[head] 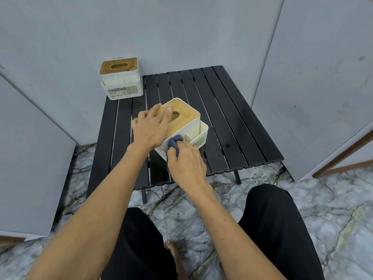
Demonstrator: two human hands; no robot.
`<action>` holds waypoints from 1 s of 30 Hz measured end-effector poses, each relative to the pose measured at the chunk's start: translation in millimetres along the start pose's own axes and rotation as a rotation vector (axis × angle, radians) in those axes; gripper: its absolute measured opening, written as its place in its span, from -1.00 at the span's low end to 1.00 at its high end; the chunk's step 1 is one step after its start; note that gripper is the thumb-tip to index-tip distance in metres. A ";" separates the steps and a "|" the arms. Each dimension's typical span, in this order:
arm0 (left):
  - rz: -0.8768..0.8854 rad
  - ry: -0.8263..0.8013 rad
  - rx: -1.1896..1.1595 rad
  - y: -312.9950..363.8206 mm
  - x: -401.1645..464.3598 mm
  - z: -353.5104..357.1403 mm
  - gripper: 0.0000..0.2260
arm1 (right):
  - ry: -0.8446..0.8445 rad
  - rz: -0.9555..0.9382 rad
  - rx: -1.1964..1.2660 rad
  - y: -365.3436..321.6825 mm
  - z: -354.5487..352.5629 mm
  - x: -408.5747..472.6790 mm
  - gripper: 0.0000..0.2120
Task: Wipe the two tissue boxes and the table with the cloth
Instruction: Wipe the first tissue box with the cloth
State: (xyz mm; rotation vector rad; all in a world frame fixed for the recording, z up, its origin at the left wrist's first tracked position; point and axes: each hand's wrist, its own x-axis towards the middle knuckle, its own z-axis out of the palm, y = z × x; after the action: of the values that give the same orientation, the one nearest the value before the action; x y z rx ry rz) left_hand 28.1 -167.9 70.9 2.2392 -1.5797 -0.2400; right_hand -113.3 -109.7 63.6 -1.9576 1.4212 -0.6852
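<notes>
Item: near tissue box (184, 122), white body with wooden lid and side compartments, tilted up off the black slatted bench (232, 118) toward the person. Left hand (150, 129) lies across the lid, fingers (168, 114) stretched flat to the slot, thumb side wrapped over the far-left edge; it presses and steadies, not a closed grasp. Right hand (187, 164) has its fingers curled round the dark blue cloth (174, 143), bunched and pushed against the box's near wall at the compartment rim. Second tissue box (121, 78): upright at the bench's far-left corner, well apart, lid stained. Risks, as judged: the tilted box may slip or tip out from under the flat left palm if the wiping push grows; the lid may shift loose; the bunched cloth may catch on the compartment divider. Dark spots remain on the bench slats near the front right.
</notes>
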 end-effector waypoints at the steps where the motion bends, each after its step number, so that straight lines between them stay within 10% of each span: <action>1: 0.001 0.003 0.004 0.2 -0.3 0.2 -0.42 | -0.014 0.014 0.032 -1.4 -2.1 1.7 -0.80; 11: -0.004 -0.043 0.031 -1.9 1.5 -1.4 -0.51 | 0.016 0.143 0.722 14.1 -39.8 10.3 -0.79; 18: 0.027 -0.093 0.071 -2.7 2.1 -3.5 -0.55 | 0.237 -0.020 0.412 41.0 -72.9 36.5 -0.72; 30: 0.070 -0.004 0.207 8.7 7.7 -5.2 -0.57 | 0.044 -0.038 0.366 50.4 -59.9 28.2 -0.81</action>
State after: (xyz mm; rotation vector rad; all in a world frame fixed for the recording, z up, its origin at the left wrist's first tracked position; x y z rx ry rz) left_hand 25.1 -176.5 79.8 2.3305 -1.7529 -0.0638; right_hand -180.1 -159.0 68.4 -1.6938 1.1875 -0.9387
